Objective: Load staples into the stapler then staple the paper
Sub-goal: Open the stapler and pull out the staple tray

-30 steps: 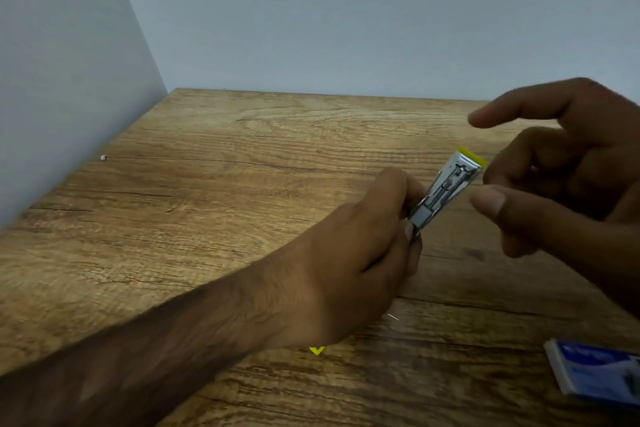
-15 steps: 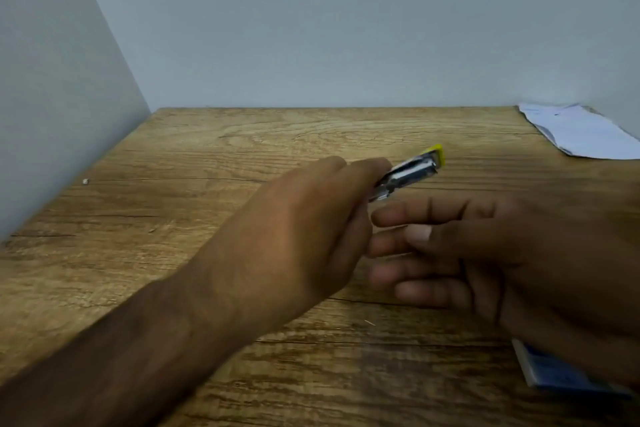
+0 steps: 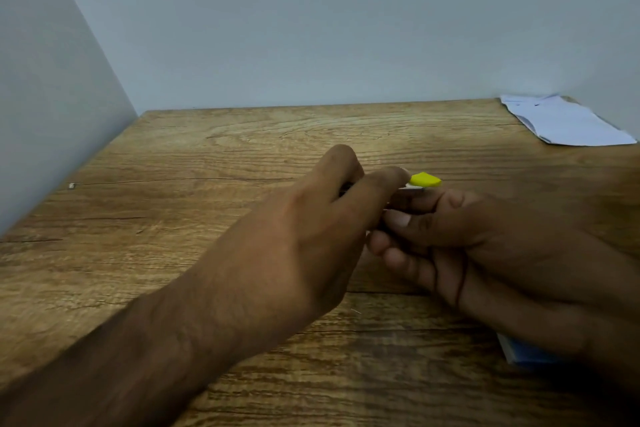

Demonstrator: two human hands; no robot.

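Grip: both hands (image 3: 381,229) clasp stapler (image 3: 425,179) | paper (image 3: 568,123) far-right corner

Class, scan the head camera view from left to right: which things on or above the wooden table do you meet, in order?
Small white speck → left hand → yellow stapler tip → right hand → white paper at the far right corner.

On the table (image 3: 173,253), the stapler (image 3: 424,181) sits centre between both hands. The paper (image 3: 568,123) lies at two o'clock, against the wall. A box (image 3: 526,355) lies at five o'clock, under the right hand (image 3: 485,246).
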